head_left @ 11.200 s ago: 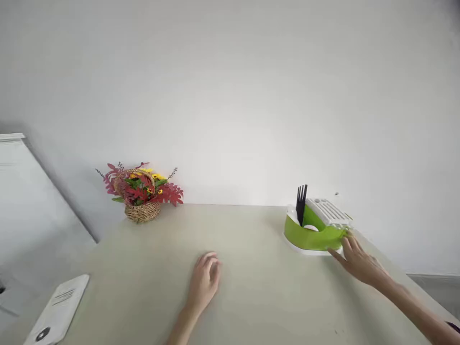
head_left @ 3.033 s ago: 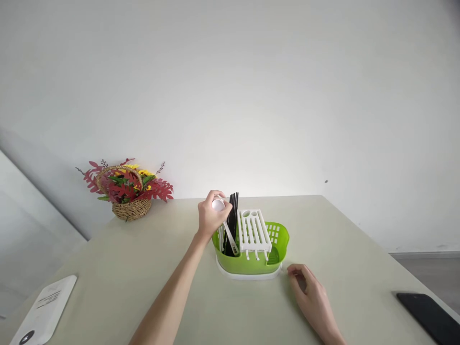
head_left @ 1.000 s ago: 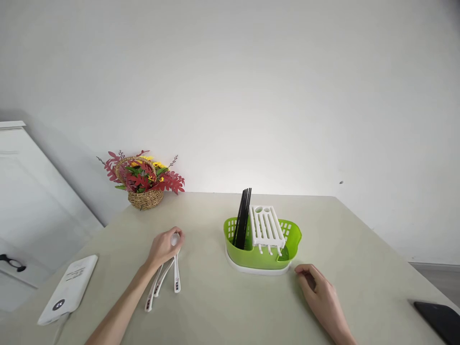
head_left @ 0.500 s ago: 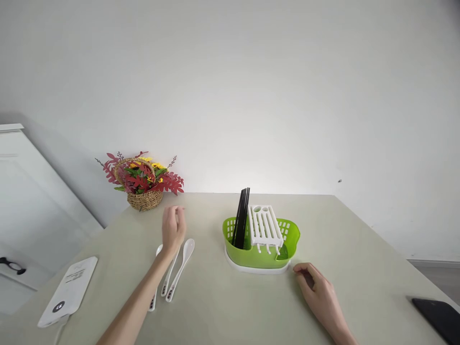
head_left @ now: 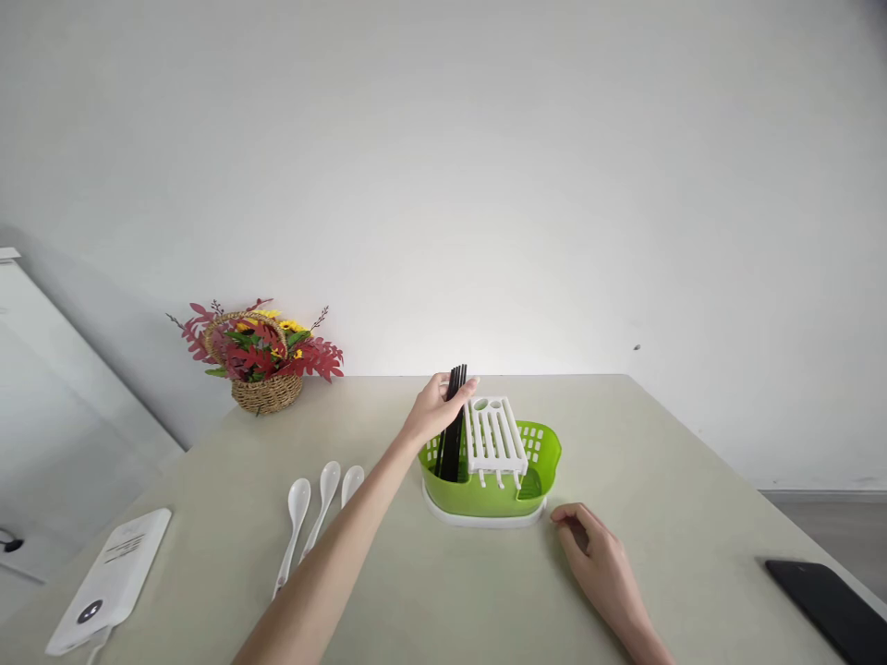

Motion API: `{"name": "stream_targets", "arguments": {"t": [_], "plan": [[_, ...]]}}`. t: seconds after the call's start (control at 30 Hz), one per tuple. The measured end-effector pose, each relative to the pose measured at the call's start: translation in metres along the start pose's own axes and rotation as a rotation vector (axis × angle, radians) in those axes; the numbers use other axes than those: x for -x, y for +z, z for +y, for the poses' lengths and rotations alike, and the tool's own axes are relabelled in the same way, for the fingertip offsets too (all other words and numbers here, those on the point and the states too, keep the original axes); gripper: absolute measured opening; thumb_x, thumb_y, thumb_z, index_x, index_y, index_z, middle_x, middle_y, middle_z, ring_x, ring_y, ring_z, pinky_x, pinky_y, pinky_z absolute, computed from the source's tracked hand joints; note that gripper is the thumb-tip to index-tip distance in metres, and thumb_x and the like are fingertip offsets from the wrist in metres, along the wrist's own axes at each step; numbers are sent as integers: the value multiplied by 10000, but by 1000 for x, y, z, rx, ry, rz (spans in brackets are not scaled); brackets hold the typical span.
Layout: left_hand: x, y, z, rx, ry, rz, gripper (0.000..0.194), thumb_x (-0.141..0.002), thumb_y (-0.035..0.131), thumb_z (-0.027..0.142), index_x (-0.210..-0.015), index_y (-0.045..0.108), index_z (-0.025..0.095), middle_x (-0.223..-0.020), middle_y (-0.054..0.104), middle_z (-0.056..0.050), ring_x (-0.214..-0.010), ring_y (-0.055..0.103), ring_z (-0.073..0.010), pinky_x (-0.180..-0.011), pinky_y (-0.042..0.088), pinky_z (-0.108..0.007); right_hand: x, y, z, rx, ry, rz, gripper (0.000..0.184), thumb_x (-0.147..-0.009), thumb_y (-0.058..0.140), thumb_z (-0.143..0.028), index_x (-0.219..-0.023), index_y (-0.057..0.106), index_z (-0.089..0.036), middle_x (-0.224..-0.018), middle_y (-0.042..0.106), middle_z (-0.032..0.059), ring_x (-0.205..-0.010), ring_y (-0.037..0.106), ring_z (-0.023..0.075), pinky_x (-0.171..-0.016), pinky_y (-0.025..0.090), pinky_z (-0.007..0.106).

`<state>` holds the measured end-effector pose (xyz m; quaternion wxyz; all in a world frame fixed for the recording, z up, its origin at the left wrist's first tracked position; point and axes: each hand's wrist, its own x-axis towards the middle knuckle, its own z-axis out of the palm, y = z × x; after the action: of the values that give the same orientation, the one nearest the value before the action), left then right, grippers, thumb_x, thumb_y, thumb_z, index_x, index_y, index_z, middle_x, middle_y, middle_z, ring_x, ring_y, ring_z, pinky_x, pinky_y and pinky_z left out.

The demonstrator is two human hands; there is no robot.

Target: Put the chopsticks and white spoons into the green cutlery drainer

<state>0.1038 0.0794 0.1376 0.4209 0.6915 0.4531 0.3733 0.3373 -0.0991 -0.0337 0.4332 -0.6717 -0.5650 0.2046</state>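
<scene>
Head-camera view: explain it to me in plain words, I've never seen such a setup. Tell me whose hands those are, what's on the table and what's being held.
There is no machine here: these are a person's own bare hands, seen from a camera worn on the head, looking forward and down.

The left hand has fingers and thumb around the black chopsticks, which stand in a green basket beside a slotted white rack. How tightly it grips cannot be told. The right hand lies loosely curled near the basket; nothing shows in it.

Also on the table are three white spoons, partly hidden by the left forearm, a wicker basket of flowers, a white device with a cable, and a flat black object.
</scene>
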Motion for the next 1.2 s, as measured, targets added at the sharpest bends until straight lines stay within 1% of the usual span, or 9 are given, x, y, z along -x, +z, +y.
{"name": "stream_targets", "arguments": {"t": [0.13,0.3,0.37,0.47,0.63,0.77,0.87,0.97,1.2], "plan": [[-4,14,0,-61,96,85,416,-903,616,633,-858,684,225,-915,782,-95,-797,716,-243,-681,517,-326,-1,1,0,-3,-1,0,200,-878,475,-331,-911,659,-260,-902,738,15,-782,663,203,-730,518,299],[-6,19,-5,118,175,246,443,-1005,447,625,-833,552,230,-763,678,-48,-706,678,-186,-668,543,-311,-2,2,2,-4,-19,-4,186,-884,467,-318,-907,643,-259,-895,727,8,-765,653,195,-726,507,294],[-14,3,-4,338,209,400,427,-994,482,629,-830,502,235,-674,562,17,-576,594,-136,-582,524,-270,-2,2,3,-9,-23,-11,191,-895,459,-321,-912,640,-260,-892,723,5,-762,653,196,-720,504,294],[-26,-44,0,551,119,682,406,-987,531,587,-797,420,247,-597,374,88,-437,378,-80,-437,390,-200,-2,3,3,-12,-18,-24,191,-905,454,-323,-924,635,-261,-906,720,3,-780,654,197,-732,501,297],[-14,-140,-10,416,-50,767,407,-1028,471,439,-718,284,254,-543,169,128,-385,161,-60,-365,200,-175,-1,3,5,15,-14,-43,199,-918,448,-331,-935,637,-268,-921,709,3,-778,635,196,-738,493,308],[24,-186,-40,187,-206,784,338,-995,494,467,-764,404,238,-526,231,135,-364,190,-58,-373,182,-177,0,4,7,18,-40,-55,199,-932,459,-356,-934,641,-273,-963,709,19,-882,649,220,-810,498,334],[52,-207,-67,-60,-334,788,254,-947,539,424,-794,502,224,-511,381,82,-389,392,-115,-409,299,-216,0,4,8,14,-61,-66,192,-932,466,-356,-936,640,-276,-986,709,28,-947,646,236,-852,497,352],[73,-220,-94,-314,-472,747,187,-884,564,357,-768,597,215,-574,569,-29,-568,622,-245,-503,445,-305,0,3,8,20,-61,-68,195,-936,463,-352,-942,642,-276,-989,706,37,-962,638,244,-859,494,364],[91,-220,-142,-697,-617,634,294,-878,534,383,-970,694,155,-847,760,-186,-888,739,-386,-714,560,-426,-1,3,8,17,-60,-77,198,-944,450,-350,-947,633,-273,-988,698,35,-952,629,240,-856,491,371]]}}
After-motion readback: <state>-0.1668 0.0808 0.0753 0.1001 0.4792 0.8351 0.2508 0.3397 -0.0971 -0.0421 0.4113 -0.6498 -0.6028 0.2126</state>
